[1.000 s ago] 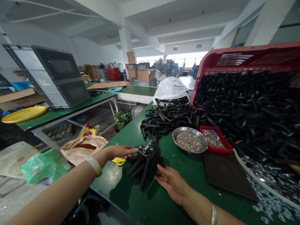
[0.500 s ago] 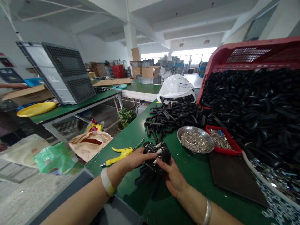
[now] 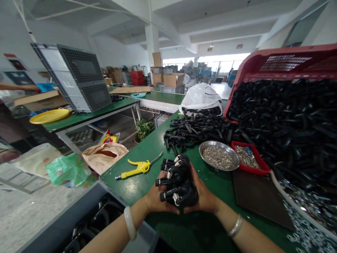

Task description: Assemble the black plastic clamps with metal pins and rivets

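A bundle of several black curved parts with silver metal pieces (image 3: 181, 184) is gathered between my two hands, just above the green table. My left hand (image 3: 157, 197) closes on its left side and underside. From the right, my right hand (image 3: 204, 195) presses its fingers and palm around the same bundle. What exactly the parts are, I cannot make out. A yellow air blow gun (image 3: 138, 168) lies on the table to the left of the bundle. Beyond the hands, a heap of loose black curved parts (image 3: 195, 131) covers the table.
A metal bowl of small silver pieces (image 3: 219, 155) and a red tray (image 3: 259, 168) stand to the right, by a dark flat board (image 3: 260, 196). A red crate (image 3: 238, 68) holds many black parts. At lower left, a grey bin (image 3: 105, 188) contains black parts.
The bundle has turned and come lower, with its black ends now facing left. My hands have shifted to its two sides. The view has swung so the grey bin's contents show.
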`<state>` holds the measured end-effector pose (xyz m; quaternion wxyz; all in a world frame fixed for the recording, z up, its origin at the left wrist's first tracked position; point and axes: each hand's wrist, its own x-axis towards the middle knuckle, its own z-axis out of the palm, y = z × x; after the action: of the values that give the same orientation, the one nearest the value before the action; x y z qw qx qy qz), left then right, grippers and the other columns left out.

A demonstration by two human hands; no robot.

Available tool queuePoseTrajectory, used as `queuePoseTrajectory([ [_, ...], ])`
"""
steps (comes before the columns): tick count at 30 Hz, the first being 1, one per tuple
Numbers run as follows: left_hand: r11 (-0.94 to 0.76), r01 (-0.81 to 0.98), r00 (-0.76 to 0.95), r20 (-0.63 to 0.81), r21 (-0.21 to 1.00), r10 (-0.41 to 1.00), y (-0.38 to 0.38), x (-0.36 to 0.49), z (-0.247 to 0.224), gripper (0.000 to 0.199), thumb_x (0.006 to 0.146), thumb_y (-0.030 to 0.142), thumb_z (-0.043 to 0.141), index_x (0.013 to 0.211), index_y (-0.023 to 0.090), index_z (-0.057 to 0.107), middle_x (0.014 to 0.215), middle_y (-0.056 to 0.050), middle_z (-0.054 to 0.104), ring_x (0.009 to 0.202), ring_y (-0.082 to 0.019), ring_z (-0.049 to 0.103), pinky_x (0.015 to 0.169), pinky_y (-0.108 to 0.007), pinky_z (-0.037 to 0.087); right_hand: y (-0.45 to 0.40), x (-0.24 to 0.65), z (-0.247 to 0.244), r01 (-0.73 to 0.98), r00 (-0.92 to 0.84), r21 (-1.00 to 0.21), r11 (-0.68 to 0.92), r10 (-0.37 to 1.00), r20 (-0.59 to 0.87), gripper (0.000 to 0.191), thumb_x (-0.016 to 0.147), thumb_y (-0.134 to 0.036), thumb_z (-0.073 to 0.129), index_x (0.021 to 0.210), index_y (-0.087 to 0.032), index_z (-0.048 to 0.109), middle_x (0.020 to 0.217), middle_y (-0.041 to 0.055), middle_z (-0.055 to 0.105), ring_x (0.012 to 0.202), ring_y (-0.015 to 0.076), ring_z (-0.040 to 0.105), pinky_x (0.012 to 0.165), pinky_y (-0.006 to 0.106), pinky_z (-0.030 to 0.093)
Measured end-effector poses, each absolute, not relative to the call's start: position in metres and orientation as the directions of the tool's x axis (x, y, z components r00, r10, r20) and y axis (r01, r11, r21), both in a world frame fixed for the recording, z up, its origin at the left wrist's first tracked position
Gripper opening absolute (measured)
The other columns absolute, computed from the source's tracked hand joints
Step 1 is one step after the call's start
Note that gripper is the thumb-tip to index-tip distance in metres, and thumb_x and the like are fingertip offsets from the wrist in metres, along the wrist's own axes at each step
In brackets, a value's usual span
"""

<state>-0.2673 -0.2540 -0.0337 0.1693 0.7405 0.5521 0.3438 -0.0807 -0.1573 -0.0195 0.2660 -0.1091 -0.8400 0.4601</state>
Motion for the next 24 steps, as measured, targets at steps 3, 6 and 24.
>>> queuePoseTrajectory([
  [3, -0.21, 0.68, -0.022, 0.306, 0.702, 0.952, -0.257, -0.261, -0.038, 0.068, 0.048, 0.055, 0.07, 0.106, 0.02, 0.057, 0.109, -0.009, 0.057, 0.108, -0.029, 0.047, 0.096, -0.046, 0.034, -0.161, -0.084, -0.012, 0.005, -0.813, -0.81, 0.586, 0.474, 0.338, 0.135, 0.046, -0.052, 0.075, 0.135, -0.016, -0.02, 0.144, 0.0181, 0.008, 0.131, 0.0284, 0.015, 0.103, 0.047, 0.021],
  [6, -0.111, 0.544, -0.133, 0.216, 0.832, 0.967, -0.258, -0.254, -0.043, 0.056, 0.057, 0.055, 0.065, 0.099, 0.019, 0.058, 0.1, -0.008, 0.061, 0.097, -0.026, 0.055, 0.09, -0.044, 0.041, -0.165, -0.083, -0.003, 0.227, -0.804, -0.718, 0.658, 0.542, 0.244, 0.127, 0.047, -0.059, 0.07, 0.139, -0.015, -0.006, 0.14, 0.0203, 0.024, 0.127, 0.0327, 0.025, 0.1, 0.057, 0.018],
  [24, -0.122, 0.369, -0.333, 0.253, 0.921, 0.908, -0.242, -0.236, -0.063, 0.061, 0.062, 0.048, 0.066, 0.113, 0.018, 0.052, 0.113, -0.01, 0.055, 0.108, -0.029, 0.047, 0.096, -0.046, 0.034, -0.163, -0.104, -0.015, 0.482, -0.418, -0.746, 0.46, 0.869, 0.266, 0.047, 0.078, -0.057, 0.038, 0.098, -0.017, 0.055, 0.115, 0.0144, 0.052, 0.112, 0.0263, 0.045, 0.096, 0.044, 0.032],
])
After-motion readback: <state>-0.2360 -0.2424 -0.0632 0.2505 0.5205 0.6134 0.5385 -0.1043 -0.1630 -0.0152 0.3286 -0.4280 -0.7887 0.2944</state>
